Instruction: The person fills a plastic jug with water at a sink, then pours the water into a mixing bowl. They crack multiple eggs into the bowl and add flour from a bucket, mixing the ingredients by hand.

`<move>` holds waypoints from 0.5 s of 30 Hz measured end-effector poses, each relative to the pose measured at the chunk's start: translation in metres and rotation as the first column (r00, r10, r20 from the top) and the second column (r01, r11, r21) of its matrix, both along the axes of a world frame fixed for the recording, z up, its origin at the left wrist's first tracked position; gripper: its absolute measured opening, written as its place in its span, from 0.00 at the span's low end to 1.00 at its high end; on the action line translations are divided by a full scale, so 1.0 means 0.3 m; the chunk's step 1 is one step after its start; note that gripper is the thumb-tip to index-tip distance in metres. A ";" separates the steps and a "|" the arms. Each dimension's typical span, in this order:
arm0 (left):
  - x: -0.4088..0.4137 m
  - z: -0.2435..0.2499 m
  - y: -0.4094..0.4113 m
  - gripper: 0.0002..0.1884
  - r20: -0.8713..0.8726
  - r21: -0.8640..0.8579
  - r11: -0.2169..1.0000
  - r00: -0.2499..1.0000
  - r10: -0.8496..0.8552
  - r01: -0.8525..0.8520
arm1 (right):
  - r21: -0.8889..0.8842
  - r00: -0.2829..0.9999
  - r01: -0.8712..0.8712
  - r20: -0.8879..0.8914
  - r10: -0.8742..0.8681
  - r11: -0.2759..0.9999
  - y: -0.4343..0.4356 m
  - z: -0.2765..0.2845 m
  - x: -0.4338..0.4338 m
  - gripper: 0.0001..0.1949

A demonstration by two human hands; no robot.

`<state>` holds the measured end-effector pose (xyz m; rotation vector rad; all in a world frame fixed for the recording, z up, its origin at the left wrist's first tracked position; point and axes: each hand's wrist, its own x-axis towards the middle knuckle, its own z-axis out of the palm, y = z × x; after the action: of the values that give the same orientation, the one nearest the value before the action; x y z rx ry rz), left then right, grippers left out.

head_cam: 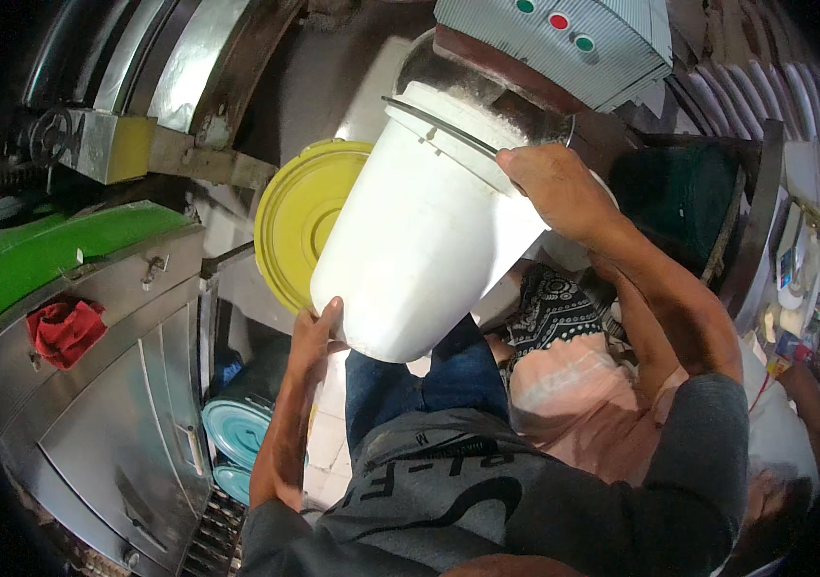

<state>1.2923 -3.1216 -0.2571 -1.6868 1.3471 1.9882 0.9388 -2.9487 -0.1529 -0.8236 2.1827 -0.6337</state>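
A large white plastic bucket (410, 238) is tilted away from me. Its mouth points at a round metal vessel (417, 61), whose inside carries pale powder residue. My right hand (561, 187) grips the bucket near its rim, at the dark wire handle (446, 128). Low on the bucket, my left hand (320, 332) holds the base edge, thumb on the outer wall. What the bucket contains is hidden from me. Behind it on the left, a round yellow plastic lid (291, 223) is partly covered.
A ribbed metal control box (554, 54) with green and red buttons overhangs the vessel. Left stands a stainless steel cabinet (121, 418) with a red cloth (66, 330). Teal-lidded containers (237, 433) sit beside it. Close on my right is another person (576, 389); a dark green drum (677, 202) stands beyond.
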 end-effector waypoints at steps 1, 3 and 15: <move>-0.005 -0.006 -0.002 0.34 -0.006 -0.005 1.000 1.000 0.006 -0.006 | -0.070 0.999 -0.024 -0.042 0.021 0.997 0.009 -0.030 -0.012 0.25; 0.002 -0.030 0.008 0.34 -0.012 -0.013 1.000 1.000 0.022 -0.022 | -0.200 0.990 -0.083 -0.126 0.058 0.976 0.025 -0.094 -0.028 0.25; 0.003 -0.041 0.011 0.31 0.050 -0.021 0.999 0.998 -0.038 0.039 | -0.028 0.995 0.087 -0.043 -0.089 0.996 -0.019 -0.060 -0.013 0.27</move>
<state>1.2932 -3.1182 -0.2694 -1.6947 1.3787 1.9049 0.9350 -2.9544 -0.1709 -0.7649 2.2656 -0.6944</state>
